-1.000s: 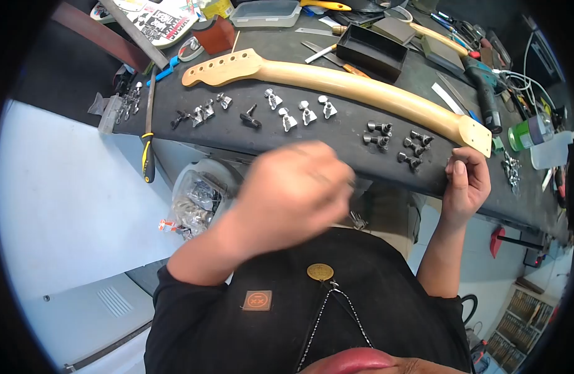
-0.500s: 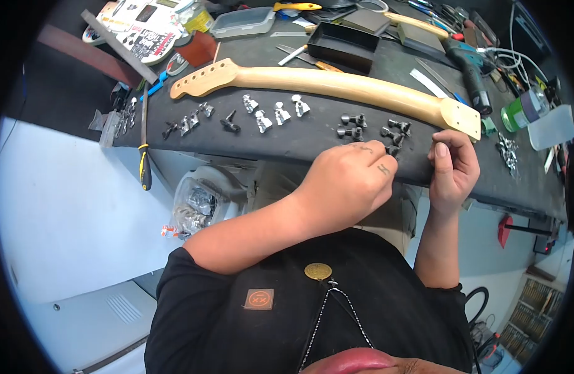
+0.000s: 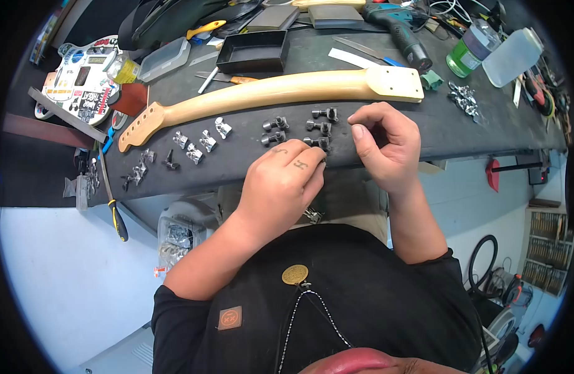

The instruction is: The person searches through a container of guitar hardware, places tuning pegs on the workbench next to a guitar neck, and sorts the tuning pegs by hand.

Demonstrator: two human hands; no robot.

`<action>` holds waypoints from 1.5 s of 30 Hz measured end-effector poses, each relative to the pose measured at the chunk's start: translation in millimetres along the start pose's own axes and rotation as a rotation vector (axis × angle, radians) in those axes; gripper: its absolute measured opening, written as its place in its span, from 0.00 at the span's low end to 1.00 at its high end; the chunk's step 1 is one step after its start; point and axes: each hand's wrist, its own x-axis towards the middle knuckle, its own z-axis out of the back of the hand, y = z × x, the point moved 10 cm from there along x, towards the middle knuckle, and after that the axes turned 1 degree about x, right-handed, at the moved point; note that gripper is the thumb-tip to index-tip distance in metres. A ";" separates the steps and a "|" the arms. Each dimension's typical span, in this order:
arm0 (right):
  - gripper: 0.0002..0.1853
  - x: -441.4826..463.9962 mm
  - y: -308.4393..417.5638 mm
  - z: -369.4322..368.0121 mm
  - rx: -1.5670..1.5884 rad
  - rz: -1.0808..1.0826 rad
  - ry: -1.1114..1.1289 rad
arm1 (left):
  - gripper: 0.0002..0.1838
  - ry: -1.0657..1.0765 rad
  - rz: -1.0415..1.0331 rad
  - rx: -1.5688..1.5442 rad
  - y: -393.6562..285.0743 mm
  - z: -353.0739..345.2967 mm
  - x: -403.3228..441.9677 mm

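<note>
My left hand [image 3: 284,181] is closed and palm down at the bench's front edge, its fingertips hidden from me. Just beyond its fingers lies a black guitar tuning machine [image 3: 316,144], the nearest of several black tuners [image 3: 325,114] set in two columns. My right hand [image 3: 390,146] hovers to their right, fingers loosely curled and thumb apart, with nothing visible in it. Behind both hands a pale wooden guitar neck [image 3: 268,85] rests face down across the bench. Chrome tuners [image 3: 207,141] stand in a group to the left. A shiny metal piece [image 3: 313,215] shows below my left hand.
A black tray [image 3: 252,53], a knife [image 3: 240,80] and a cordless driver [image 3: 399,37] lie behind the neck. A green-labelled bottle [image 3: 471,53] stands at right, near a chrome hardware pile [image 3: 463,100]. A screwdriver [image 3: 115,215] overhangs the front edge at left.
My view has swung to the right, so the bench and both hands appear further left. My left hand stays at the black tuners; my right hand stays beside them, loosely curled.
</note>
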 end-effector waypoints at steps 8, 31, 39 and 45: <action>0.04 1.0 8.7 -6.8 -0.126 0.031 0.029 | 0.12 -0.048 0.020 -0.010 4.3 3.8 -6.8; 0.04 -4.9 -2.0 -2.1 -0.087 0.044 -0.033 | 0.19 -0.287 0.794 0.381 149.4 169.0 -128.7; 0.04 -4.3 2.7 -6.8 -0.145 0.079 -0.001 | 0.16 -0.441 0.842 0.063 161.4 163.5 -153.5; 0.05 -3.6 6.2 -8.7 -0.197 0.077 -0.017 | 0.12 -0.571 0.766 -0.381 152.5 152.6 -171.1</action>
